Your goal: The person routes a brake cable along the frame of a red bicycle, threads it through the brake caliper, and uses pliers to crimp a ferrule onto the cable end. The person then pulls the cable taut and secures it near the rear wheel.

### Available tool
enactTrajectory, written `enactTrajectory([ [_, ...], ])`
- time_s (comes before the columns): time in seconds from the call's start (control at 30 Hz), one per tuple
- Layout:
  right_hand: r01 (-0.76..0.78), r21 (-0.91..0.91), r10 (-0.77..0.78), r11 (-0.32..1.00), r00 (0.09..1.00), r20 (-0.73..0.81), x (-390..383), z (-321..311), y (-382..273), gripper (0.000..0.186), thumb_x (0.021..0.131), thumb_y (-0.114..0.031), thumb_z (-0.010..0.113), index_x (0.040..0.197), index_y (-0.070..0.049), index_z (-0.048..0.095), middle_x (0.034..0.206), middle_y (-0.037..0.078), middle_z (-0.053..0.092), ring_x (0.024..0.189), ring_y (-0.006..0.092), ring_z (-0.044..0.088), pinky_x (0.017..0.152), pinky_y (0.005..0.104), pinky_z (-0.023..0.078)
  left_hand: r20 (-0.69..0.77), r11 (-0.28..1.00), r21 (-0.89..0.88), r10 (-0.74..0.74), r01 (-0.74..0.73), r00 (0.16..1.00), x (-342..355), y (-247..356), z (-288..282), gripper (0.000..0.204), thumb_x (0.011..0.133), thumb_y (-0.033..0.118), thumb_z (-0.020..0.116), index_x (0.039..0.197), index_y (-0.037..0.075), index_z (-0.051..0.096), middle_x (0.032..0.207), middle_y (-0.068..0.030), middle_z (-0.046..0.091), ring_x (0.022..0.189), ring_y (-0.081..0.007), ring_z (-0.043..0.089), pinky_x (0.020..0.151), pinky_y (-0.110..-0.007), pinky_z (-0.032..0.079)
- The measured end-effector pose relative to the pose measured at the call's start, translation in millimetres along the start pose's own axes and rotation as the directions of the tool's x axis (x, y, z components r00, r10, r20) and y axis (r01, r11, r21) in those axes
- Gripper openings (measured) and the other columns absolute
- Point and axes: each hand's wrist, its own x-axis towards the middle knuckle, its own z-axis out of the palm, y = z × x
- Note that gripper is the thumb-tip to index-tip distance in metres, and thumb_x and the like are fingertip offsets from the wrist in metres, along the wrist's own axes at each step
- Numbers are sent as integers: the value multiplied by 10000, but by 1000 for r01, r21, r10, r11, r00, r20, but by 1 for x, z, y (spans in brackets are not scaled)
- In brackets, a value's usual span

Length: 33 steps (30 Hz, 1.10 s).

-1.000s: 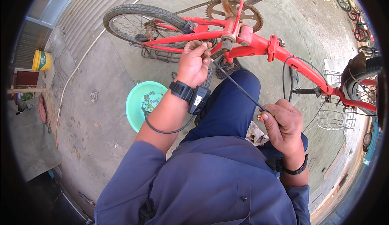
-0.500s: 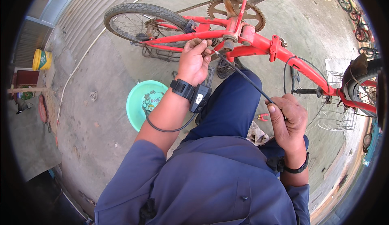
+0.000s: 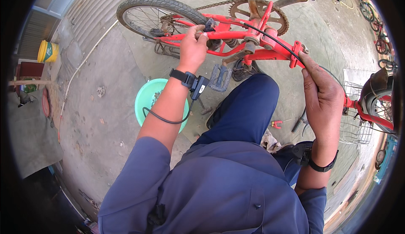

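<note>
A red bicycle frame (image 3: 230,35) lies across the ground in front of me. My right hand (image 3: 322,88) is closed on a black cable (image 3: 274,40), pinching it between thumb and fingers by the frame's hinge clamp. From there the cable runs leftward over the main tube, its tip near the chainring (image 3: 278,21). At the rear of the frame my left hand (image 3: 194,46) is closed, thumb and forefinger together beside the red tube behind the pedal crank; whatever they pinch is too small to make out. The rear wheel (image 3: 158,12) stands just beyond it.
A mint-green basin (image 3: 145,92) with small parts inside sits left of my knee. Red-handled pliers (image 3: 276,124) and a rag (image 3: 270,141) lie by my right leg. The pedal (image 3: 220,78) juts toward my knee. A wire basket (image 3: 356,124) and front wheel (image 3: 379,95) are at right.
My hands have moved apart, the left to the left, the right up and right. The cable has risen from above my knee to across the frame. The near pedal has come into sight.
</note>
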Motion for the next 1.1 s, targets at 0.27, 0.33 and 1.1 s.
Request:
enactTrajectory([
  [0.27,-26,-164,42,986,995,95,7,-24,2,287,931,-30,621,1181,-85,750,793,163,632,669,273,623,669,339,509,184,852,472,155,-226,971,10,-7,-10,314,1010,189,604,1299,96,684,948,-105,770,799,-164,721,727,-319,549],
  [0.33,-28,-189,52,982,991,123,8,-25,2,278,928,-35,623,1169,-86,753,786,168,622,668,294,619,662,348,506,181,856,453,184,-248,966,11,-6,-14,313,1009,181,611,1298,86,685,916,-94,768,775,-146,712,698,-307,543],
  [1.1,98,145,-149,985,905,399,27,59,-4,293,988,-143,680,1263,-47,718,955,177,741,783,268,700,760,331,546,65,430,-855,-468,291,881,53,-62,-58,247,1091,155,464,1172,-22,617,1075,-135,747,864,-201,742,580,-260,546],
])
